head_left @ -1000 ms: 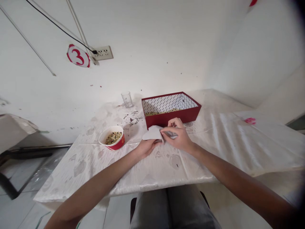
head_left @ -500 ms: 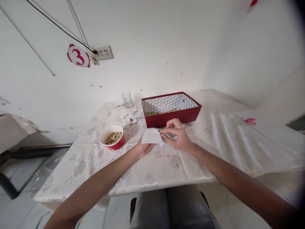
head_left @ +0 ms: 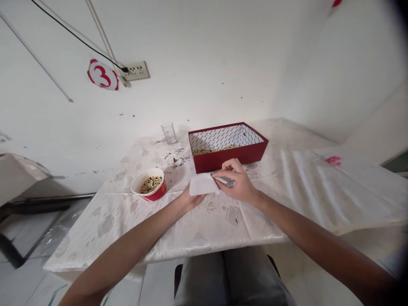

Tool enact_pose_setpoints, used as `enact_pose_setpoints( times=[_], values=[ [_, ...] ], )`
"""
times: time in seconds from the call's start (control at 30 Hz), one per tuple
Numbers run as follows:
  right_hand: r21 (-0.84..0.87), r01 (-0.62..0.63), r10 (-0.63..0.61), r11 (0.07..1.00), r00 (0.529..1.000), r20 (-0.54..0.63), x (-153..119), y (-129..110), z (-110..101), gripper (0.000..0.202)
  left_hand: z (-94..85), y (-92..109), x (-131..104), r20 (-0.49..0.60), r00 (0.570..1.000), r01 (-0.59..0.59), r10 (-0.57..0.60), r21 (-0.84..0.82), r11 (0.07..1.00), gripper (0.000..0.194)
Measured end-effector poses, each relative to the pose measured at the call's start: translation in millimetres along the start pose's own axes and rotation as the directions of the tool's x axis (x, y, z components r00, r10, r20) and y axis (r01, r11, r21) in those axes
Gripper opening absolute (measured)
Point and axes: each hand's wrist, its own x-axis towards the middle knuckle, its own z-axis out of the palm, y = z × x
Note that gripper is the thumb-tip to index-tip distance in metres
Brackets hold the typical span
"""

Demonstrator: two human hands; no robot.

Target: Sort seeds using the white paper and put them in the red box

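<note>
Showing "3", a sign [head_left: 103,75] overlooks the held sheet [head_left: 202,185].

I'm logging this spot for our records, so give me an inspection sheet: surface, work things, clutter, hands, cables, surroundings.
Surface: cloth creased, patterned.
Work things: paper in hands; box and tub upright, each holding pale and dark bits.
Clutter: dark scraps between tub and box; glass upright behind them.
Hands: left hand under paper, its grip partly hidden; right hand pinching paper's edge.
Cables: black cable plugged into wall socket; on the cloth, nothing seen.
Surroundings: wall marked with small specks; "3" sign beside socket.
</note>
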Motion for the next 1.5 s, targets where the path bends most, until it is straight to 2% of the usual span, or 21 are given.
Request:
enact_pose_setpoints(
  times=[0.13,0.37,0.6,0.77,1.07,1.3,1.5],
  values=[
    [0.007,0.009,-0.009,1.0,1.0,-0.017,1,1,0,0.026,0.6,0,-3,-0.013,1.0,0.019,-0.019,-0.036,0.999,0.026],
    [-0.016,0.006,-0.007,1.0,0.998,-0.059,2,-1,0,0.023,7.4,6,-10,0.035,0.999,0.027,-0.027,-0.011,1.0,0.052],
    [-0.018,-0.007,0.006,1.0,0.999,-0.052,-1,2,-1,0.028,11.2,2,-9,-0.026,1.0,0.017,-0.016,0.035,0.999,0.041],
    [-0.008,-0.006,0.005,1.0,0.999,-0.047,-1,2,-1,0.025,13.4,-1,-8,0.01,1.0,-0.027,0.027,0.06,0.998,0.04],
    [0.085,-0.062,0.067,0.994,0.996,-0.051,1,-1,0,0.013,-2.7,-5,4,-0.032,0.999,-0.033,0.033,0.028,0.999,0.033],
    [0.085,-0.124,0.129,0.989,0.99,-0.056,1,2,0,0.009,8.6,1,-4,-0.02,0.999,-0.034,0.035,0.046,0.998,0.037],
    [0.024,-0.097,0.098,0.995,0.994,-0.047,1,1,0,0.011,11.3,0,-5,-0.019,0.999,-0.044,0.046,0.08,0.996,0.037]
  ],
)
